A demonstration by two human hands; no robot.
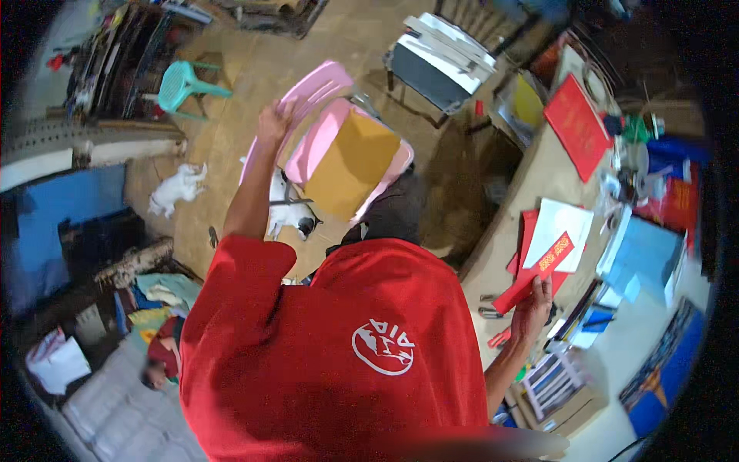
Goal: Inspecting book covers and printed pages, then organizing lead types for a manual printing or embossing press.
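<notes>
My left hand is closed around the back of a pink plastic chair. A flat brown sheet, perhaps cardboard, covers much of the chair's seat. At the desk, my right hand grips the lower end of a red envelope with gold print. Beneath the envelope lie a white sheet of paper and more red paper, on the tan desktop. Under and beside the chair, a white dog with a dark head lies on the floor.
Farther along the desk lies a large red folder. Blue folders and a cardboard box sit to the right. Another white animal lies near a green stool. A person is on the mattress at left.
</notes>
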